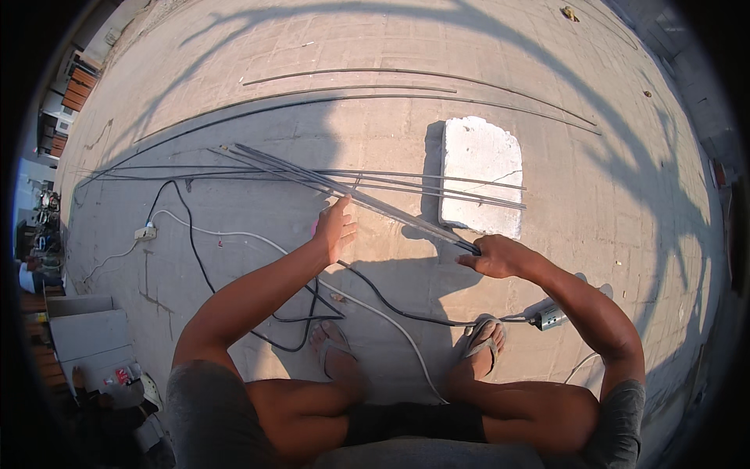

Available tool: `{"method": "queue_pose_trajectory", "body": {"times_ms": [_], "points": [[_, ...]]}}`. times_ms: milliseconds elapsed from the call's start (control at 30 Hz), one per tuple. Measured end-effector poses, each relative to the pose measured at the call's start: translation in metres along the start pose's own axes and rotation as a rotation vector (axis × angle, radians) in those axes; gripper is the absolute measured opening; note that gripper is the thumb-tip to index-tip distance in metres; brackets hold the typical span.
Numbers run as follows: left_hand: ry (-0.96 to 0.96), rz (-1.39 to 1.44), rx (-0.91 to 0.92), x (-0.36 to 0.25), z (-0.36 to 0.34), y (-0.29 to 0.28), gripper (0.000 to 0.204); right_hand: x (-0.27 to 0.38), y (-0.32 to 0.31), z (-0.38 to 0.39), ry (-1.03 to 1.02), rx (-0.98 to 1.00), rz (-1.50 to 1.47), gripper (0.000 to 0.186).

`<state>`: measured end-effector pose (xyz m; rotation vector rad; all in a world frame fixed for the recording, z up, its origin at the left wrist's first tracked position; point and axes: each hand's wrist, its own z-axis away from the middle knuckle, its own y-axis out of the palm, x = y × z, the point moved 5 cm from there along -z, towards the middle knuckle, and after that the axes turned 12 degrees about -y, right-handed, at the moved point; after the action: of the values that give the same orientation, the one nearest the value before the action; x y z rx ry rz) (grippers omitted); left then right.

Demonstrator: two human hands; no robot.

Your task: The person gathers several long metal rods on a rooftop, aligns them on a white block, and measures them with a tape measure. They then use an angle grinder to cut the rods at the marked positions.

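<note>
My right hand [500, 256] is closed round the near right end of a bundle of thin, dark metal rods [398, 215]. The bundle slants up and away to the left, its far ends fanning slightly apart. Below the middle of the bundle is my left hand [336, 227], its upper edge touching the rods and its fingers loosely stretched, not wrapped round them. More long rods [266, 176] lie beneath the bundle, their right ends resting across a white, rough-edged slab [480, 156].
Farther off, several long rods [422, 74] lie on the paved ground. A black cable [199, 250] and a white cable [391, 320] loop near my sandalled feet [336, 348]. A grey cylindrical power tool [549, 316] lies right, partly behind my forearm. A white socket box [145, 233] lies left.
</note>
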<state>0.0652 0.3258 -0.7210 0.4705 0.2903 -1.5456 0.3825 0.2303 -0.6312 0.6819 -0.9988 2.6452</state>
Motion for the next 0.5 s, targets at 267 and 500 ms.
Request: {"method": "queue_pose_trajectory", "body": {"times_ms": [267,500], "points": [[-0.064,0.551,0.094,0.000,-0.008,0.052,0.049,0.007,0.036,0.010,-0.109,0.050,-0.111,0.069],[0.173,0.617,0.269,-0.068,0.077,0.087,0.030,-0.006,0.023,0.011,-0.269,-0.326,-0.172,0.051]]}}
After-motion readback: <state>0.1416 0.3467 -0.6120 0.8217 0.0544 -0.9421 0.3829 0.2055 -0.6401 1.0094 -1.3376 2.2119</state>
